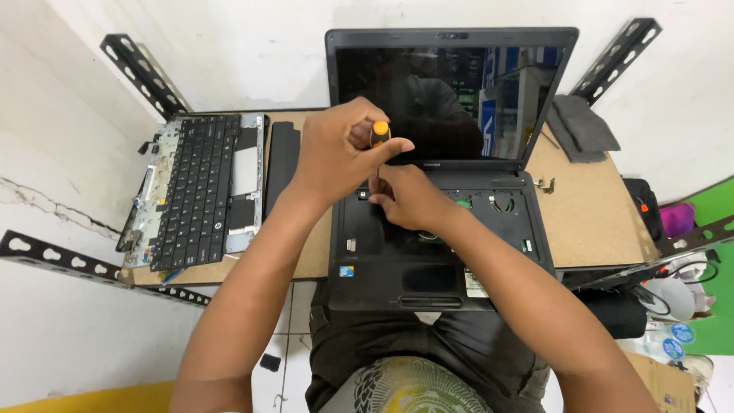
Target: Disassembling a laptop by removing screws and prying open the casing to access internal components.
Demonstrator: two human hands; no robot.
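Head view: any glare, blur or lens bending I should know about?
Head view: even light and sharp focus; the dark laptop screen mirrors the room and the person; wide-angle bending curves the slotted metal brackets at the edges; the left hand hides most of the orange-capped screwdriver.

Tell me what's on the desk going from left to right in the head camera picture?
Removed keyboard panel → long black battery bar → left hand holding the orange-capped screwdriver → right hand on the open laptop → grey cloth.
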